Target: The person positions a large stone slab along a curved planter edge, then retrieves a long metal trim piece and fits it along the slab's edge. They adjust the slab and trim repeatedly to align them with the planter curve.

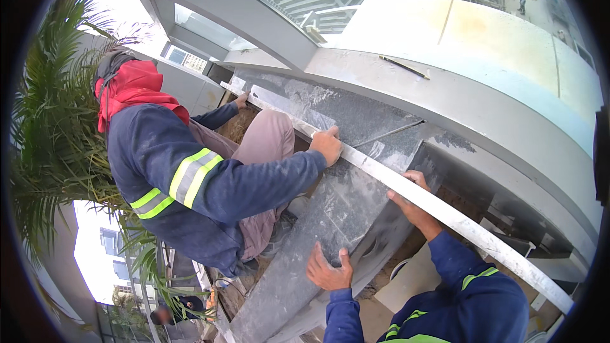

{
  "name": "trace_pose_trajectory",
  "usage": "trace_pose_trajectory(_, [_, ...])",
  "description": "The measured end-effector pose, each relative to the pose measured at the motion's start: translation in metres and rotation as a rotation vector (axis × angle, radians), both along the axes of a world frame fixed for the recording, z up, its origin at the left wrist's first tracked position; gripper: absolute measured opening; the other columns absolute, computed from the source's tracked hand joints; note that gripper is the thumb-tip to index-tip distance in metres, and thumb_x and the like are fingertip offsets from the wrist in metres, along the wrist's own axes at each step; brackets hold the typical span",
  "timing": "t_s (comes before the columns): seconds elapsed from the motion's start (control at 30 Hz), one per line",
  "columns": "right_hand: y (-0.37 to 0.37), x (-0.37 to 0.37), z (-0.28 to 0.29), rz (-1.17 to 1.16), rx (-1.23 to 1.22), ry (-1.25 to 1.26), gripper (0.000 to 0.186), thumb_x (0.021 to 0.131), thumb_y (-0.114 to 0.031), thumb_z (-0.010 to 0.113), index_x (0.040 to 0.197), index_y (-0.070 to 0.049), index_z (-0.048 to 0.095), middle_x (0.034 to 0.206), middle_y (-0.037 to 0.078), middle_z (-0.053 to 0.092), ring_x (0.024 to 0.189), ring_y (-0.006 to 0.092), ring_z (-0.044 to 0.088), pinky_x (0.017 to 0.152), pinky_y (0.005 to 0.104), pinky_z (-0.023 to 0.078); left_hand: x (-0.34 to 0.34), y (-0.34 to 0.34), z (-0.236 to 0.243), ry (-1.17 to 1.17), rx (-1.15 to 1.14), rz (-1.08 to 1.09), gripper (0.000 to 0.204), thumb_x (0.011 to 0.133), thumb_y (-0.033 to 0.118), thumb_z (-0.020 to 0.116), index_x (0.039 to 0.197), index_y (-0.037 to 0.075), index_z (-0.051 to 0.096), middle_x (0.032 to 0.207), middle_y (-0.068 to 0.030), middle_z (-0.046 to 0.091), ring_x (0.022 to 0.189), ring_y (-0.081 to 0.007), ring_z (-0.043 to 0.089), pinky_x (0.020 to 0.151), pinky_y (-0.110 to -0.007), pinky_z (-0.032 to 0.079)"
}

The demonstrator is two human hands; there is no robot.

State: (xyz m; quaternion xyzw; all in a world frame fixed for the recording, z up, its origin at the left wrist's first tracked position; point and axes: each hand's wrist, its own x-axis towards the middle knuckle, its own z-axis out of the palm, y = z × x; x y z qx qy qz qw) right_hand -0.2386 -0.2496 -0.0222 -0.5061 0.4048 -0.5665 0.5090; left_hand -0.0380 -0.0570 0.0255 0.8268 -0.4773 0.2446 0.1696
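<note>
My right hand grips a long, straight white-dusted bar that crosses the view diagonally; part of the hand is behind the bar. My left hand, fingers apart, rests on a dusty dark-grey stone slab below the bar. A co-worker in a red head cloth and navy jacket with reflective bands crouches at left, one hand on the bar near its middle and the other at its far end. A pale sheet lies beside the bar on the upper stone.
A white curved parapet with a thin pencil-like item borders the top and right. Grey beams cross above. Palm fronds fill the left. An open cavity with boards is beside the slab. Another person is at bottom left.
</note>
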Motion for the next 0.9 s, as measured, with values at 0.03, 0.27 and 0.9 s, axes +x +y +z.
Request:
trace_pose_trajectory(0.03, [0.0, 0.0, -0.001, -0.007, -0.003, -0.028, 0.054, 0.089, -0.023, 0.09, 0.126, -0.004, 0.055, 0.113, 0.008, 0.061, 0.104, 0.0166, 0.06, 0.094, 0.0343, 0.051, -0.001, 0.001, 0.0, -0.006, 0.006, 0.006, 0.072, 0.094, 0.061, 0.068, 0.141, 0.007, 0.064, 0.132, -0.0153, 0.068, 0.12, -0.0365, 0.063, 0.106, -0.05, 0.043])
trace_pose_trajectory(0.27, [-0.005, 0.003, -0.002, -0.053, -0.013, 0.075, 0.054, 0.089, -0.02, 0.089, 0.128, -0.003, 0.055, 0.118, 0.009, 0.06, 0.108, 0.0183, 0.059, 0.096, 0.0353, 0.05, 0.003, -0.008, -0.002, -0.022, -0.006, 0.019, 0.073, 0.094, 0.064, 0.068, 0.14, 0.007, 0.065, 0.132, -0.0146, 0.068, 0.12, -0.0345, 0.063, 0.105, -0.05, 0.043])
trace_pose_trajectory(0.9, [0.0, 0.012, -0.005, -0.058, 0.0, 0.07, 0.056, 0.089, -0.02, 0.088, 0.129, -0.002, 0.053, 0.126, 0.012, 0.055, 0.12, 0.0239, 0.055, 0.105, 0.0394, 0.046, 0.005, -0.011, -0.001, 0.001, -0.014, -0.026, 0.072, 0.096, 0.063, 0.066, 0.141, 0.007, 0.063, 0.13, -0.0155, 0.067, 0.122, -0.0367, 0.061, 0.109, -0.054, 0.041])
